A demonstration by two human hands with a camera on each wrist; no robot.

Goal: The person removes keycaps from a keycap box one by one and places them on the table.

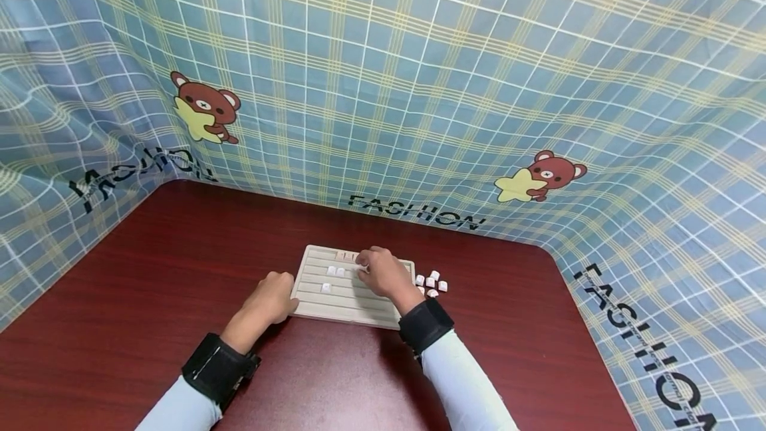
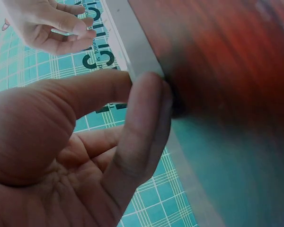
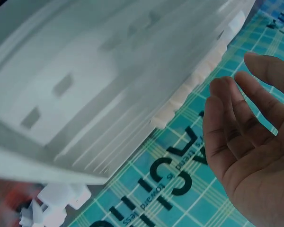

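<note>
A cream ridged tray (image 1: 341,304) lies on the table. My left hand (image 1: 272,298) pinches its left edge, with thumb and fingers on the rim (image 2: 139,47) in the left wrist view. Over the tray's back right part is my right hand (image 1: 383,273), fingers loosely bent; the right wrist view shows nothing between them. Along the back row stand pinkish keycap-like pieces (image 1: 346,256), partly hidden by that hand. Two white keycaps (image 1: 336,271) sit side by side in a row nearer the front, and a single keycap (image 1: 326,288) stands in front of them.
Several loose white keycaps (image 1: 431,282) lie on the table just right of the tray. The dark red table (image 1: 179,271) is bordered at the back and sides by a blue checked cloth (image 1: 371,85) with bears and lettering.
</note>
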